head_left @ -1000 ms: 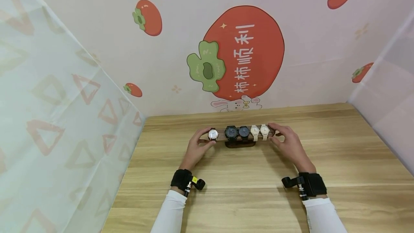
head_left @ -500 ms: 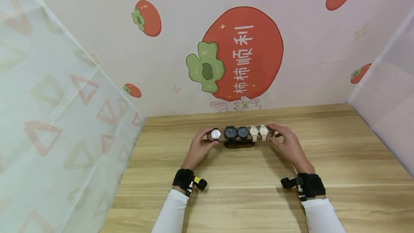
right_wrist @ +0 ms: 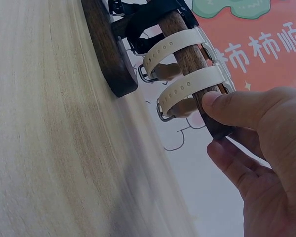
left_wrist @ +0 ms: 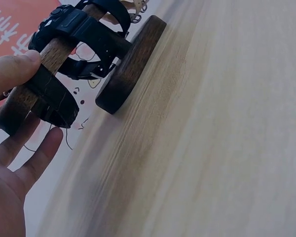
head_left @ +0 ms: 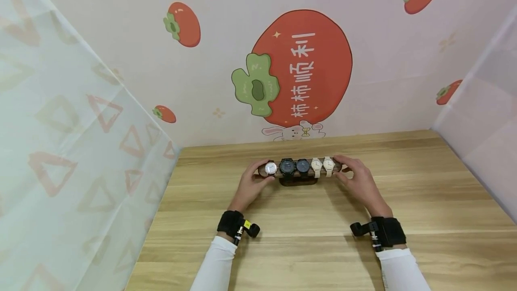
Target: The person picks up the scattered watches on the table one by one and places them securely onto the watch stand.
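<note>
A dark wooden watch stand (head_left: 295, 182) with a horizontal bar (left_wrist: 20, 102) carries several wristwatches. At the bar's left end sits a white-dial watch (head_left: 270, 168), its dark strap (left_wrist: 53, 97) looped around the bar. My left hand (head_left: 251, 186) pinches this watch, thumb on the strap by the bar and some fingers behind. Two black watches (head_left: 287, 166) hang near the middle, and two cream watches (head_left: 328, 164) hang toward the right. My right hand (head_left: 360, 183) grips the bar's right end, its thumb (right_wrist: 227, 107) beside the outer cream strap (right_wrist: 192, 89).
The stand's base (right_wrist: 108, 64) rests on a wood-grain table (head_left: 299, 246), near the back wall (head_left: 218, 80) printed with persimmons. A pale patterned sheet (head_left: 81, 147) borders the left side. Each wrist wears a black camera band (head_left: 231, 222).
My left hand has moved slightly right with the white-dial watch, which now sits further in along the bar, exposing the bar's left tip. My right hand stays on the other end.
</note>
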Motion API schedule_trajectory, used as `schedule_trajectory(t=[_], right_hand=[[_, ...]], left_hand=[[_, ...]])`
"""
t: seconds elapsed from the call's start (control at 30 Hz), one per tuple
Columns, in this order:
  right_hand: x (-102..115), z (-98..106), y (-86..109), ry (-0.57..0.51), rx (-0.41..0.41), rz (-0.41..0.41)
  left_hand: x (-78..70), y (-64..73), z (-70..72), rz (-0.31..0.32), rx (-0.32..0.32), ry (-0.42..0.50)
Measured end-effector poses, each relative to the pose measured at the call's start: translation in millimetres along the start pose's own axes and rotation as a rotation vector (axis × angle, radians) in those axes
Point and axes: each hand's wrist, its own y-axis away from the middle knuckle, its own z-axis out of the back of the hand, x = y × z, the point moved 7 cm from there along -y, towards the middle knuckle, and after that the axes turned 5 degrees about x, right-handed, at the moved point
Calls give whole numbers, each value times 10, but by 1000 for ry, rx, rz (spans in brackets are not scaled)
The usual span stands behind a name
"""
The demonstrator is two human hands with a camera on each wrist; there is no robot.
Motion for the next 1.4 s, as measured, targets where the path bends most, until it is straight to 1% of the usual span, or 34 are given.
schedule_trajectory(t=[0.2, 0.5, 0.93, 1.07, 1.17, 1.27, 1.4], right_hand=[[-17, 21, 8, -3, -3, -12], [-15, 21, 2, 0, -14, 7], [7, -9, -1, 5, -17, 24], [16, -11, -4, 3, -12, 26], [21, -4, -2, 3, 3, 22], [34, 19, 2, 7, 38, 7], [97, 142, 23, 24, 71, -13]], left_hand=[[20, -16, -31, -17, 1, -2], [35, -34, -45, -30, 1, 31], [34, -2, -41, 0, -11, 20], [18, -5, -39, -3, -12, 1], [10, -5, -36, 16, -6, -32], [-2, 0, -36, 50, 18, -72], [-44, 3, -33, 81, 71, -135]])
